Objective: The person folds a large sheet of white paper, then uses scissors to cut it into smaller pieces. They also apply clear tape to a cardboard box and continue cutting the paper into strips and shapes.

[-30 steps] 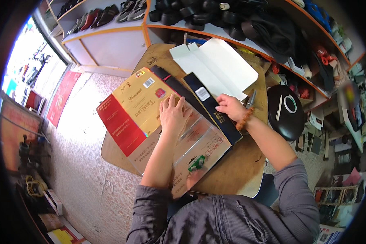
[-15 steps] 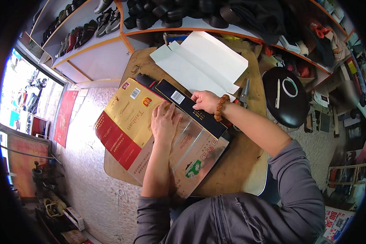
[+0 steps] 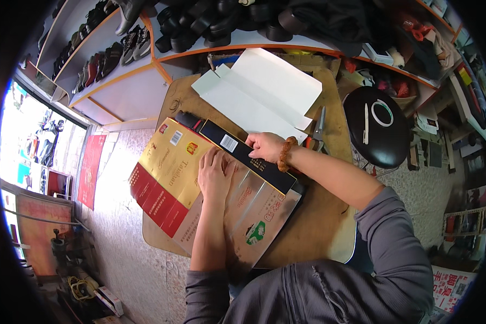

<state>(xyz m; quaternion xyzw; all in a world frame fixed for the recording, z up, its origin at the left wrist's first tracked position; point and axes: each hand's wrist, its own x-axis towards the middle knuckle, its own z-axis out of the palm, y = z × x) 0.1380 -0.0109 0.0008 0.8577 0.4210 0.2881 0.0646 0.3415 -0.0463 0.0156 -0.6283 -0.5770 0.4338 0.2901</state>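
Brown wooden table carries red-and-gold printed cardboard sheet overhanging its left edge, creased white cardboard sheet by far edge, long black cardboard strip mid-table. Left hand flat on printed sheet, fingers slightly apart; right hand touches black strip, can't tell if pinching. Metal scissors near right edge.

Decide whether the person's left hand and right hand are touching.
Apart: the head view shows the gold-edged black panel plainly between the left hand and right hand.
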